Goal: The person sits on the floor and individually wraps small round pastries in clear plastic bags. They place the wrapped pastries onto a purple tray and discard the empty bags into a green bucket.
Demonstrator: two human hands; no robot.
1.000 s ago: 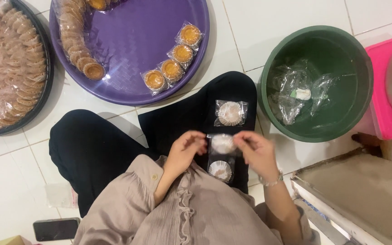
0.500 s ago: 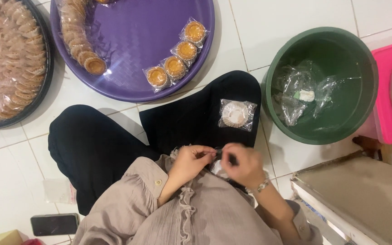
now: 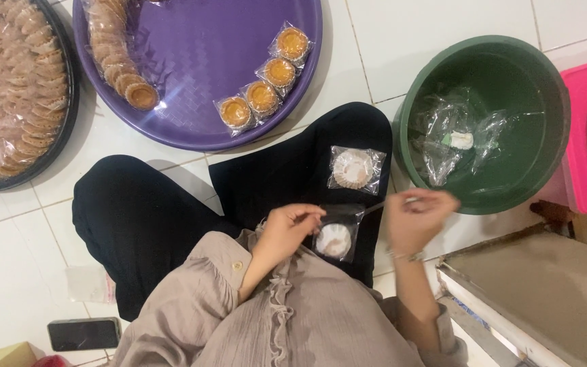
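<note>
**Hands pulled apart, cookie pack in the lap**

Compared with half a second back: hands no longer bunched together at the chest. Right hand (image 3: 417,221) swung out toward the green bowl (image 3: 552,102), left hand (image 3: 292,228) dropped lower by the lap. Second wrapped cookie (image 3: 353,168) hasn't budged on the knee.

Head view, the only one here:

- Left hand curled, fingertips pressed together on the corner of a clear packet with a pale round cookie (image 3: 335,240), lying on the black trousers just beside the wrist.
- Right hand loosely closed, fingers pinching something thin. Looks like a strip of clear film running back to the packet, but too blurred to say for sure.
- For doing this bit well, probably: keep the left pinch firm on the packet edge, pull the strip sideways and steady, don't crush the cookie.

Packaging round about:

- Purple round tray (image 3: 205,129) up top, four golden tarts in clear square wrappers (image 3: 262,96) lined diagonally, plus a curved stack of wrapped ones on its left.
- Dark tray (image 3: 62,146) far left, heaped with brownish wrapped pieces.
- Green bowl holding crumpled clear plastic (image 3: 456,136).
- Pink box (image 3: 579,190) at right edge, black phone (image 3: 84,333) on the tiles bottom left.
</note>
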